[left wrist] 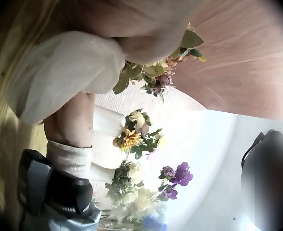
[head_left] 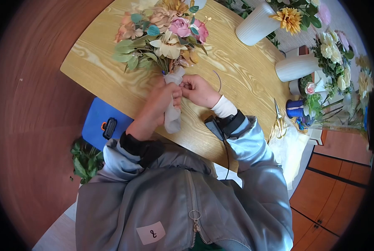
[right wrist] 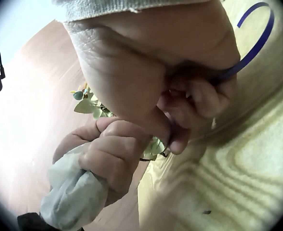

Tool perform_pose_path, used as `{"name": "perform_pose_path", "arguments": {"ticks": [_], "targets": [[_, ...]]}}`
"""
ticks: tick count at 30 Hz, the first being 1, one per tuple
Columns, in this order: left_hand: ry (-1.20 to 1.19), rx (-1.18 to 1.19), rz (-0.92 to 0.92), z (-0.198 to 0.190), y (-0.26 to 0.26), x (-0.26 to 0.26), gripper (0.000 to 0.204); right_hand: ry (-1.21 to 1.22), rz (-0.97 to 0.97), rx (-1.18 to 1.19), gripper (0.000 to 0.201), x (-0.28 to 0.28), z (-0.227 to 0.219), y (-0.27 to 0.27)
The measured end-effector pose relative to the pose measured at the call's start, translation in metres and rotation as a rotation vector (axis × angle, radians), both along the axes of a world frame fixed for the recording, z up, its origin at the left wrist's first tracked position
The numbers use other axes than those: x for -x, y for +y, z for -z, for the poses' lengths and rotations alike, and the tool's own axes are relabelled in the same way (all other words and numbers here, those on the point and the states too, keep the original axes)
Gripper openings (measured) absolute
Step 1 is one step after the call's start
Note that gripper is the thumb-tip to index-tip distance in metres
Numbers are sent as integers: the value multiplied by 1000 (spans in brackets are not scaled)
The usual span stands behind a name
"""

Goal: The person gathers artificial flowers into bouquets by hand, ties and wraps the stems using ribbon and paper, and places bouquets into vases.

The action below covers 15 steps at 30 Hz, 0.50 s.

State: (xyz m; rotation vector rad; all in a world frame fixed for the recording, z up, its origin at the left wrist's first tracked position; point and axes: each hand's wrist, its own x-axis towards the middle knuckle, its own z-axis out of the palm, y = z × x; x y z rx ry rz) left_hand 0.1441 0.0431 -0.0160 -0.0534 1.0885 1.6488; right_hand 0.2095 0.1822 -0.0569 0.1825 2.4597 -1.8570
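Observation:
A bouquet of artificial flowers in pink, peach and cream lies over the table, its stems wrapped in white sheet material. My left hand grips the wrapped stems just below the blooms, fingers curled round them. Close beside it, my right hand pinches a narrow purple ribbon, its fingers bent and its thumb against them. The ribbon's loose end curls out past the right palm. Bunched wrap bulges below the left fist in the left wrist view. The ribbon's other end is hidden by the hands.
Gold-handled scissors and a blue ribbon spool lie at the table's right. White vases with flowers stand at the back right. Pale wrapping sheets hang over the right edge. A blue stool stands left of the table.

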Motion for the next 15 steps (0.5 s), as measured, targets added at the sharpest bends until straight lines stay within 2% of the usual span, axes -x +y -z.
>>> {"name": "perform_pose_path", "arguments": {"ticks": [3,6,8,11,15], "targets": [[6,8,0,1,-1,-1,23,-6,23,30,10,0,-2,0],[8,30,7,4,0,-3,23,-131,87,133,4,0,0,0],[18,45,13,5,2,-6,23,12,110,408,12,0,-12,-6],[71,85,-19,4,4,-10,25,-46,78,331,20,0,-4,1],[116,140,-42,6,3,-10,31,-30,114,396,18,0,-1,-3]]}}
